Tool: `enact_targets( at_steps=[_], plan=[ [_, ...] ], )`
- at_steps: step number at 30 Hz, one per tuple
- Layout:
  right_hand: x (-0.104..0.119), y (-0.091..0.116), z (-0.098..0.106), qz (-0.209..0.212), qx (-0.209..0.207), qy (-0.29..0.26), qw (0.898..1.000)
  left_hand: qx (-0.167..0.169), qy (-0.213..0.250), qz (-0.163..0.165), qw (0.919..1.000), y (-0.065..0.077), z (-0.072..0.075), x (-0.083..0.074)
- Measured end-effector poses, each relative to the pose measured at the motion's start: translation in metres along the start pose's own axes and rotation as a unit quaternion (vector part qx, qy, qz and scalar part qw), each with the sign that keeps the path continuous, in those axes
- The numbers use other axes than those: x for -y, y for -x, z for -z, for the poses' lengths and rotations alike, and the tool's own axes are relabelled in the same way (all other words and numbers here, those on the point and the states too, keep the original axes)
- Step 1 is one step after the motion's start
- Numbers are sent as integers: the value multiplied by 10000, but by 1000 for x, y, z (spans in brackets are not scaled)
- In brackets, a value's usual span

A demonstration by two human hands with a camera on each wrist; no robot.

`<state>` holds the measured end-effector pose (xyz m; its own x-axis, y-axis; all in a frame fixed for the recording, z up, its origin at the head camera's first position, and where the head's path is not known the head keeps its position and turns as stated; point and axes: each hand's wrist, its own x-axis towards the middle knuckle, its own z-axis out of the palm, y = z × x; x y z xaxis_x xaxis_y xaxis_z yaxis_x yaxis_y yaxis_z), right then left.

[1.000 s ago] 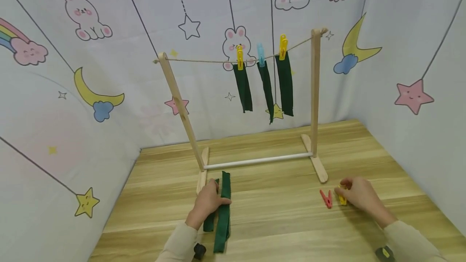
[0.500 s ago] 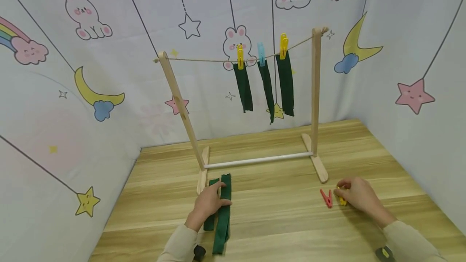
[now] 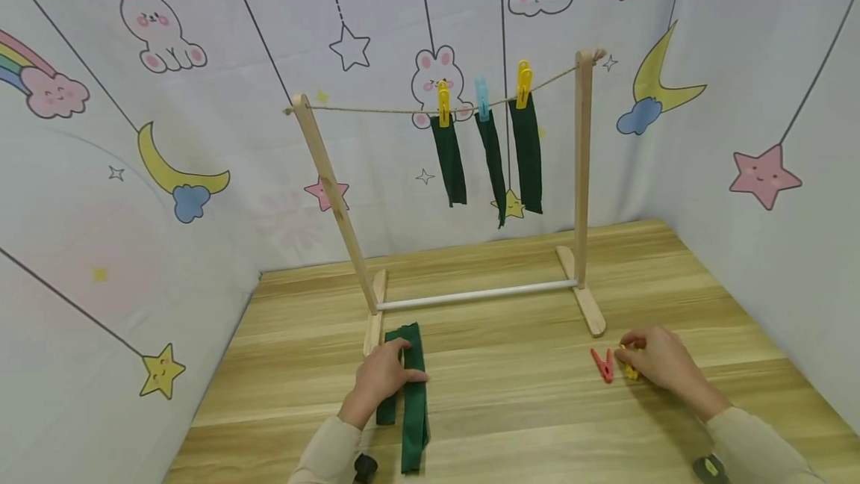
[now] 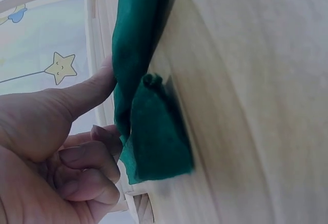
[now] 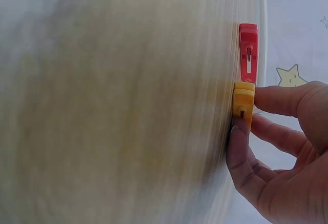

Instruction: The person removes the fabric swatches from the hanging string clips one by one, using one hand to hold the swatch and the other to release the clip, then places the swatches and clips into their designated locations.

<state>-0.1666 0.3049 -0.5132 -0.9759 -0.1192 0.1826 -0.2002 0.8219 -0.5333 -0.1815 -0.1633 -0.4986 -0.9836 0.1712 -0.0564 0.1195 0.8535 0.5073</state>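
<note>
At the table's left, my left hand (image 3: 381, 373) pinches a long dark green cloth strip (image 3: 414, 413) between thumb and forefinger. A shorter green strip (image 3: 386, 411) lies beside it, partly under the hand. The left wrist view shows the thumb against a green strip (image 4: 134, 34), the other fingers curled. Over on the right, my right hand (image 3: 661, 358) holds a yellow clothespin (image 5: 243, 98) between thumb and fingers, low at the tabletop. A red clothespin (image 3: 603, 367) lies just left of it, its legs spread toward the rack.
A wooden rack with a left post (image 3: 334, 200) and right post (image 3: 582, 170) carries a string (image 3: 376, 110). Three green strips (image 3: 527, 155) hang from it by two yellow clothespins (image 3: 443, 104) and a blue clothespin (image 3: 481, 99). A white rod (image 3: 477, 295) joins the feet.
The long green strip has turned slightly under my left hand: its far end shifted left, its near end right. The left forefinger moved onto it. My right hand stays almost still at the yellow clothespin.
</note>
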Motion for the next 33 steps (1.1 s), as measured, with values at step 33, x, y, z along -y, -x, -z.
enact_targets(
  at_steps=[33],
  plan=[
    [5, 2, -4, 148, 23, -16, 9999, 108, 132, -67, 9998, 3, 0, 5]
  ],
)
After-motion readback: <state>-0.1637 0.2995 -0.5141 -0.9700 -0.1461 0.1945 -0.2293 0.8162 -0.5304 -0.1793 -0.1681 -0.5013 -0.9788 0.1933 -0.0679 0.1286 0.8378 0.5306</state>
